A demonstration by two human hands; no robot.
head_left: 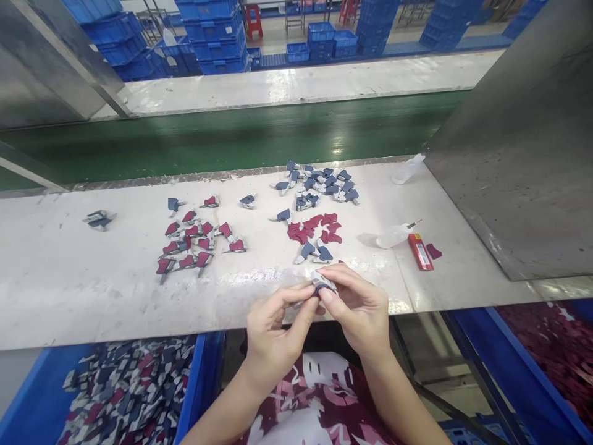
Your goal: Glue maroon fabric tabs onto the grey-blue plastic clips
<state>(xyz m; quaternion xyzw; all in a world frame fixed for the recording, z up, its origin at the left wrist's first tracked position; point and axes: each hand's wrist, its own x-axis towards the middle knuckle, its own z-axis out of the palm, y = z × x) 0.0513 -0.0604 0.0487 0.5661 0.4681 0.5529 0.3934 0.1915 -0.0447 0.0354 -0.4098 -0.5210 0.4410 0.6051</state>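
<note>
Both hands, left (278, 330) and right (359, 309), pinch one grey-and-navy plastic part (324, 282), lower centre of frame. Fingertips hide its seating; uneven thumb pressure could skew the piece or make it slip.

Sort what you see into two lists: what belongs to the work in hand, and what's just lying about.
Work in hand:
- grey-and-blue part, between left hand and right hand
- blue-topped parts
- red-topped parts
- loose dark-red pieces
- needle-tipped bottle, probably

Seemingly just lying about:
- red box
- stacked blue crates
</note>
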